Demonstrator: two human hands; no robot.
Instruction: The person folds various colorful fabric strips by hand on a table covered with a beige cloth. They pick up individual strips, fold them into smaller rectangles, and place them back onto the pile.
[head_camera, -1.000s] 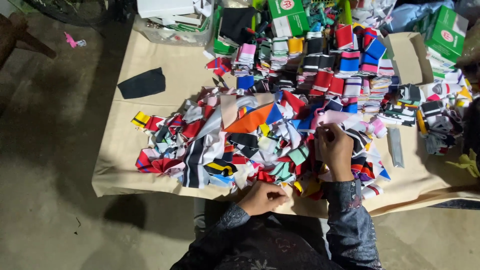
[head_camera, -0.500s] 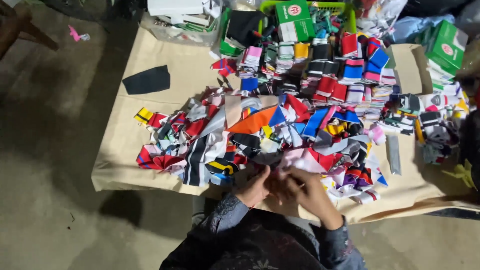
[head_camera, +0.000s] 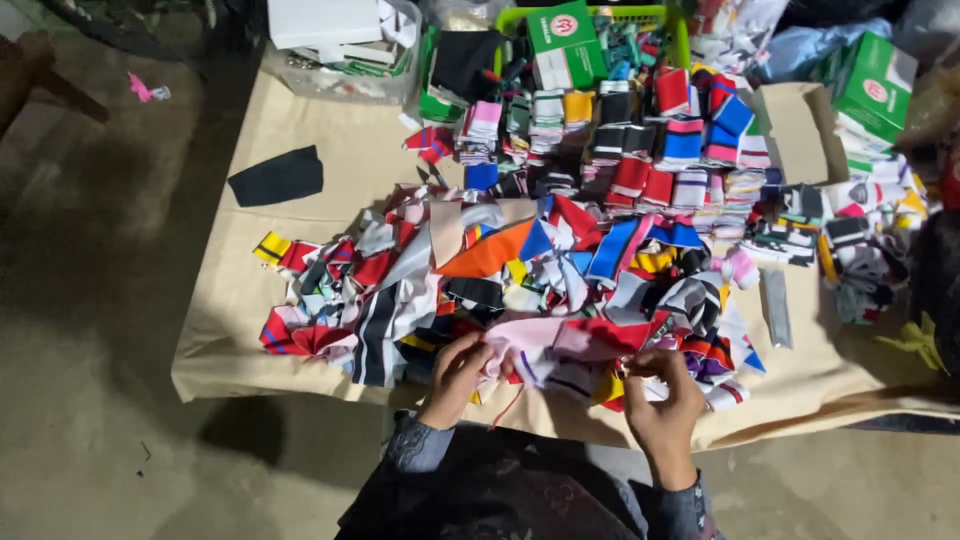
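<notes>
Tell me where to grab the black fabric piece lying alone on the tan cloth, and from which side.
Take the black fabric piece at its pointed left corner, coming from the table's left edge. It lies flat and apart from the pile of colourful scraps, so that side is unobstructed, and the narrow corner looks easiest to pinch.

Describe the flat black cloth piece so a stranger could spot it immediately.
Start at the beige-covered table and go to its bare far-left part, away from the colourful heap of fabric scraps. The black cloth piece lies there alone, flat and plain dark, touching no other scrap.
</notes>
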